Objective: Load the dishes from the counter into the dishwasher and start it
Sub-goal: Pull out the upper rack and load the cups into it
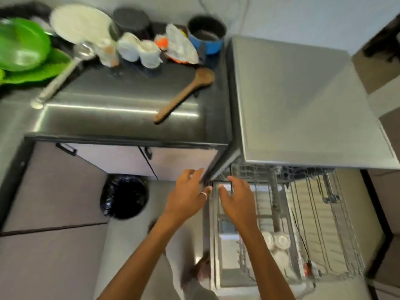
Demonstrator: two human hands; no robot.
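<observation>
1. L hand (pixel 187 197): reaching to the front left corner of the dishwasher (pixel 303 100), fingers apart and slightly curled, ring on one finger; tips at the corner edge under the counter (pixel 121 111). Whether they actually grip it – can't tell, frame is blurred.
2. R hand (pixel 237 197): just beside the L, over the left end of the pulled-out wire rack (pixel 313 213); fingers spread, thumb pointing toward the L hand. Holding nothing that shows.
3. Dishwasher is open, racks drawn out. Two white round pieces (pixel 276 240) sit in the lower rack, small red item (pixel 307 267) near its front.
4. Dishes still on the steel counter, at the back: green plates (pixel 23 50) far left, white plate (pixel 80 23) next to them, dark pot (pixel 132 21), two white cups (pixel 140 50), blue pot (pixel 206 34) at the right end by the dishwasher.
5. Also on counter: metal ladle (pixel 58 79) lying diagonally, wooden spoon (pixel 186 94) lying diagonally nearer the front, well apart from the ladle; crumpled white/orange wrapper (pixel 179 45) between cups and blue pot.
6. Floor: black-bagged bin (pixel 124 195) left of the L hand, below the cabinet doors (pixel 129 159).
</observation>
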